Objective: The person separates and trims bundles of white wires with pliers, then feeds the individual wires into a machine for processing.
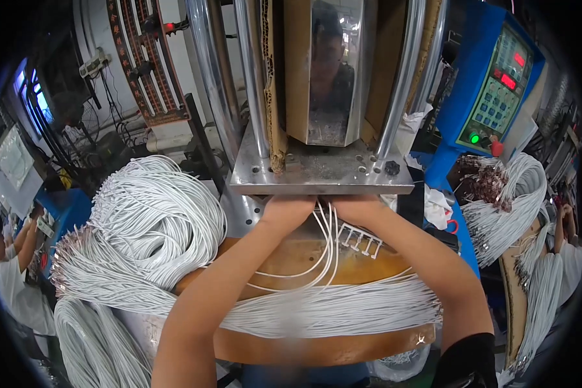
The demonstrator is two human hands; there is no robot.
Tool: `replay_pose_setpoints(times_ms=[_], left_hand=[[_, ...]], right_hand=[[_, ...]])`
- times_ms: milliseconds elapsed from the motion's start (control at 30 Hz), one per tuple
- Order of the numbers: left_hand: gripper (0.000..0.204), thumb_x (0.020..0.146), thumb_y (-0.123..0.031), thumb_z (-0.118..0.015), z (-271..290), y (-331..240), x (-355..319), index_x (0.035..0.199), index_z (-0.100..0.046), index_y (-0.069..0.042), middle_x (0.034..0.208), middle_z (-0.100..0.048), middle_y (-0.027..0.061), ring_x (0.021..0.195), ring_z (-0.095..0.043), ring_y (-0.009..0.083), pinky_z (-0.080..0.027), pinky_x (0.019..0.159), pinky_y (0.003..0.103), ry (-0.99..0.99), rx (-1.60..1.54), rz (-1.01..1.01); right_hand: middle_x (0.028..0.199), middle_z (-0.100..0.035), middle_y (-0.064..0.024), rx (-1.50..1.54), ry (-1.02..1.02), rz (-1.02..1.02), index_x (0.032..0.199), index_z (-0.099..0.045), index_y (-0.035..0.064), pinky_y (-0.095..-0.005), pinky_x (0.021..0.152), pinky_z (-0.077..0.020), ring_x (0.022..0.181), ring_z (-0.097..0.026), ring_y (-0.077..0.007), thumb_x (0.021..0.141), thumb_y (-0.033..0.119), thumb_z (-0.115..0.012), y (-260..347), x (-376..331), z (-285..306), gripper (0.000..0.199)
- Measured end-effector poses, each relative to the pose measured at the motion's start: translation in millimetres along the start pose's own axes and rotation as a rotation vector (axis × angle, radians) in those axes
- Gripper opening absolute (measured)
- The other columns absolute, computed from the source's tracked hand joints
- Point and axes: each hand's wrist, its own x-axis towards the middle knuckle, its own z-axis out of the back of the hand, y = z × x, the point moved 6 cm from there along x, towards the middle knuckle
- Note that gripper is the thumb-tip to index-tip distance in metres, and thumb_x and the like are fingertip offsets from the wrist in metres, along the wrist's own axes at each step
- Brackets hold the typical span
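About the grip of left hand [290,211] and right hand [357,211], cannot tell whether clenched or released, with fingertips hidden under the metal plate [323,188]. Nearest, can see a straightened bundle of white cables [355,310] lying across the brown desk [368,346]. To the left, see a thick coiled heap of cables [158,213]. Beyond the bundle, find loose white cables [331,237] curving up between the hands, beside a pale comb-shaped part [362,233]. Farther back, see upright steel rods [402,77] above the plate and, to the right, a blue control box [478,58] with a lit green button [474,138].
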Motion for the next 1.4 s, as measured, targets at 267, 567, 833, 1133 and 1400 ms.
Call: replay_pose_setpoints(times_ms=[267,567,833,1133,1400], left_hand=[[0.041,0.091,-0.019,-0.047,-21,2,-7,0.129,-0.055,-0.005,0.133,-0.057,0.0141,0.128,-0.05,0.0321,-0.039,0.108,0.037,0.305,0.138,0.143],[0.033,0.085,-0.013,-0.052,-26,21,-15,0.115,-0.06,-0.001,0.118,-0.062,0.0204,0.113,-0.06,0.0339,-0.048,0.095,0.04,0.036,-0.217,0.227],[0.045,0.08,-0.025,-0.071,130,-61,-94,0.117,-0.061,-0.001,0.131,-0.055,0.0227,0.123,-0.052,0.0379,-0.039,0.105,0.047,0.26,-0.337,0.192],[0.077,0.066,-0.042,-0.08,196,-85,-256,0.127,-0.053,-0.003,0.143,-0.043,0.0268,0.133,-0.041,0.046,-0.025,0.109,0.065,0.558,0.028,0.242],[0.071,0.067,-0.041,-0.078,197,-87,-248,0.127,-0.056,-0.01,0.142,-0.047,0.0207,0.129,-0.047,0.0394,-0.033,0.105,0.06,0.496,0.084,0.226]], right_hand=[[0.111,-0.064,-0.0224,-0.186,-0.174,-0.065,0.11,-0.065,0.0022,-0.0447,0.098,-0.0441,0.109,-0.059,-0.0383,0.09,0.023,-0.051,-7,-20,3,0.032],[0.109,-0.064,-0.0229,-0.071,-0.217,-0.029,0.11,-0.063,0.0009,-0.0465,0.096,-0.0455,0.105,-0.06,-0.0414,0.084,0.016,-0.053,-4,-21,12,0.032],[0.122,-0.059,-0.0248,0.007,-0.157,0.074,0.128,-0.052,-0.003,-0.0481,0.098,-0.0443,0.113,-0.057,-0.0408,0.083,0.018,-0.065,67,-183,38,0.052],[0.14,-0.048,-0.0169,-0.23,0.104,-0.072,0.13,-0.055,0.0114,-0.0593,0.111,-0.0243,0.134,-0.04,-0.0413,0.071,0.032,-0.074,98,-316,11,0.065],[0.142,-0.047,-0.0164,-0.261,0.08,-0.1,0.131,-0.054,0.0117,-0.0589,0.112,-0.0235,0.135,-0.038,-0.0407,0.066,0.028,-0.075,98,-314,8,0.07]])
